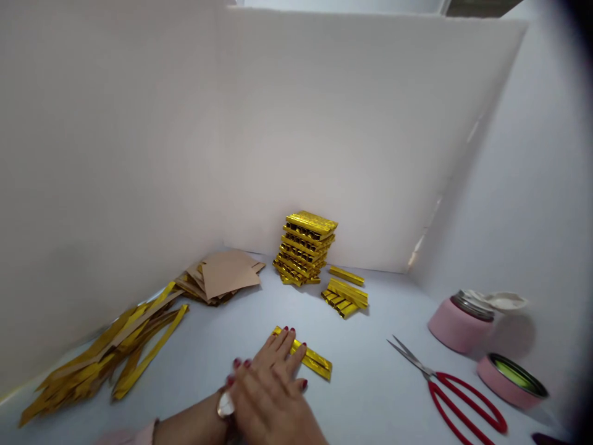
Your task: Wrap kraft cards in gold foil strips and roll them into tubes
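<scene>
Hands (269, 377): lay flat at 6 o'clock, pressing gold ties (312, 360) down, not visibly gripping
Stack (303, 250): stood at 12 o'clock, braced against the wall (296, 154)

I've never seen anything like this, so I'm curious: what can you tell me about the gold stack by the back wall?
The gold stack is a tower of short, shiny strips that look like foil, laid flat in many layers with dark gaps between them. Slightly uneven, it stands on the white surface just before the white back panel. A small gold pile lies close by.
</scene>
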Action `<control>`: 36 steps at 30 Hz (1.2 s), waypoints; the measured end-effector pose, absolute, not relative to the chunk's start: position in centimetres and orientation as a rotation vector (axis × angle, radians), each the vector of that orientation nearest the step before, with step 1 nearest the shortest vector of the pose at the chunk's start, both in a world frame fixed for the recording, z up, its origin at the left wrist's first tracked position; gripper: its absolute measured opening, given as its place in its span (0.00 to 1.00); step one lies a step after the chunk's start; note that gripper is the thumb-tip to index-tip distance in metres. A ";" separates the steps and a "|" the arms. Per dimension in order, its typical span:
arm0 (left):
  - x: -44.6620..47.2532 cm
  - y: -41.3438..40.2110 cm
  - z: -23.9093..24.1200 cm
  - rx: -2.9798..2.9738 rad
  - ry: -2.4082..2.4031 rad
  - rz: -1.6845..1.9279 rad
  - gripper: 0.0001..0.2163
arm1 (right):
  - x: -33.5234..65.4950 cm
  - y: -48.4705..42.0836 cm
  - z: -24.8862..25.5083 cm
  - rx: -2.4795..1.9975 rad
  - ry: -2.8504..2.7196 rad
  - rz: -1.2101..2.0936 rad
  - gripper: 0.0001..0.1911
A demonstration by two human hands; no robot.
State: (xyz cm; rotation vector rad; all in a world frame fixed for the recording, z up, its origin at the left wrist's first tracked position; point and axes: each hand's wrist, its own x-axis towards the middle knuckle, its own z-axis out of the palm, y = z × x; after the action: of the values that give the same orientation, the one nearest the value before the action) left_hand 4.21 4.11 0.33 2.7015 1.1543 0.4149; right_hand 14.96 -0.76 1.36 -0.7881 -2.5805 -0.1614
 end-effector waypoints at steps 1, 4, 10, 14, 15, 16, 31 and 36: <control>4.3 4.1 0.3 2.697 1.160 0.415 0.24 | 16.0 0.2 1.8 -0.843 -2.563 -0.151 0.29; 4.4 4.0 0.6 2.696 1.148 0.414 0.25 | 19.3 2.0 3.1 -1.447 -2.516 0.037 0.37; 3.7 4.3 1.5 2.703 1.056 0.327 0.26 | 23.5 2.7 2.7 -1.671 -2.651 0.295 0.38; 3.5 4.7 1.3 2.680 1.046 0.297 0.28 | 24.0 2.7 2.2 -1.615 -2.739 0.295 0.40; 3.5 4.7 1.3 2.671 1.043 0.294 0.28 | 24.1 2.7 2.2 -1.602 -2.764 0.286 0.40; 3.5 4.8 1.3 2.662 1.043 0.297 0.27 | 24.3 2.7 2.2 -1.589 -2.789 0.269 0.40; 4.1 4.8 2.6 2.645 1.093 0.141 0.27 | 28.8 1.2 -0.7 -1.334 -2.657 -0.067 0.28; 3.9 4.9 2.0 2.684 1.053 0.228 0.26 | 27.9 1.0 0.6 -1.470 -2.535 0.122 0.31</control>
State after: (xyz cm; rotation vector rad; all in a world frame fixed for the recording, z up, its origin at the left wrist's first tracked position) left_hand 3.89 4.93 1.96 2.6839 1.0530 0.2276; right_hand 27.93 1.04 0.59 -1.4696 -2.5351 0.1219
